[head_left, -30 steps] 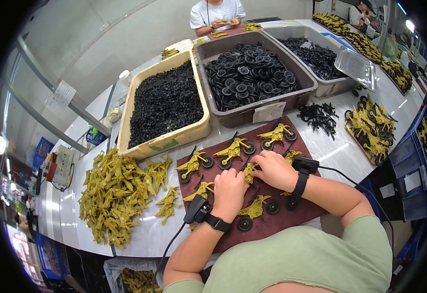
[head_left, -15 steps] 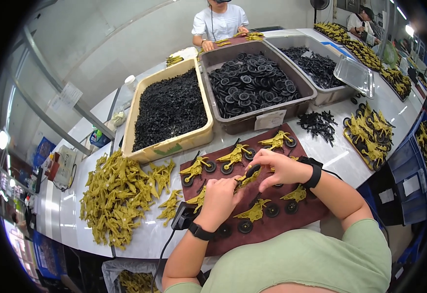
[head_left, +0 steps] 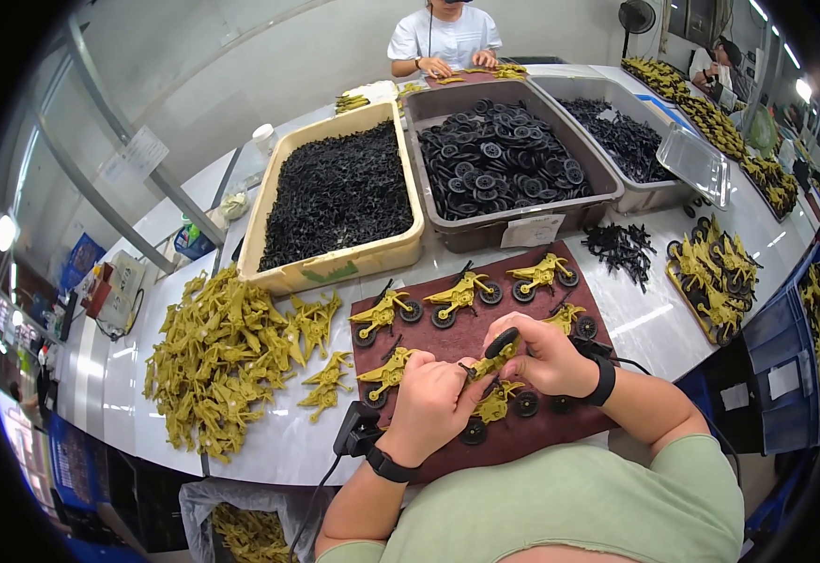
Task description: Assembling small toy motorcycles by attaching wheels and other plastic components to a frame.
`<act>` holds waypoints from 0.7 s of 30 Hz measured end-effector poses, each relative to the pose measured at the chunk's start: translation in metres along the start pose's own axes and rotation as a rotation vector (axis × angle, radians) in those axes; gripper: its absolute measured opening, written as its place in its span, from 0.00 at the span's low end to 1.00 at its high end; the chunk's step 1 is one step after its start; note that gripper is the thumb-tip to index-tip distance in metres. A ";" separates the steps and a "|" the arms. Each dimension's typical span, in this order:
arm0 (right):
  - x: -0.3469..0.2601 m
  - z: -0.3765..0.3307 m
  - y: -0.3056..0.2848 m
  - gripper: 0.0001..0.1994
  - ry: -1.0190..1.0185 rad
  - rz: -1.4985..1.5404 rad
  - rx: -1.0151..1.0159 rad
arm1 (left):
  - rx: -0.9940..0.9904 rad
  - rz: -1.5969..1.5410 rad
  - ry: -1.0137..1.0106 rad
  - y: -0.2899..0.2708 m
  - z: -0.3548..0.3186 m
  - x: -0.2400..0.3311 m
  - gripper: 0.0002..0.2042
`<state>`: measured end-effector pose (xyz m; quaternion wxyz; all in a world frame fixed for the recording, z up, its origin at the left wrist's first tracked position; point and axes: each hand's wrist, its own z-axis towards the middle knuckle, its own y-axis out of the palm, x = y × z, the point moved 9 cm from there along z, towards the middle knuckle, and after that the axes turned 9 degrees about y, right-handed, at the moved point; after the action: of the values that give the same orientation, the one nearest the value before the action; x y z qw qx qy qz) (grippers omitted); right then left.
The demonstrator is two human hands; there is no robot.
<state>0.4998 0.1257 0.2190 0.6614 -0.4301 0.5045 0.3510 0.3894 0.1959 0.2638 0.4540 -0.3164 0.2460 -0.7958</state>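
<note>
Both hands were on one yellow toy-motorcycle body (head_left: 485,369), held up over the maroon mat (head_left: 518,439), between the two sets of fingertips. Left hand (head_left: 429,399) gripped the body's near-left end, thumb and fingers closed in. Right hand (head_left: 549,358) pinched the far-right end, where a black wheel (head_left: 502,342) stood on edge by the fingertips; couldn't tell if it was fully seated. Exact finger contacts partly hidden. Just below the held piece, another yellow body (head_left: 494,406) lay on the mat, loose-looking wheels (head_left: 526,403) near it. Beyond the hands, a row of three wheeled yellow motorcycles (head_left: 460,294) lay along the mat's far edge. Left of the mat, a heap of yellow parts (head_left: 220,368) sat on the bench (head_left: 274,446). Past the mat, a brown bin (head_left: 485,230) held black wheels, a cream bin (head_left: 335,266) small black parts.
</note>
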 end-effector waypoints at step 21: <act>0.022 0.019 -0.002 0.21 0.282 0.364 -0.020 | 0.059 0.314 0.044 -0.012 -0.005 0.005 0.23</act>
<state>0.5140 0.1433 0.2004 0.5057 -0.3835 0.6577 0.4058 0.3771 0.1980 0.2704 0.5766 -0.2432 0.2788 -0.7285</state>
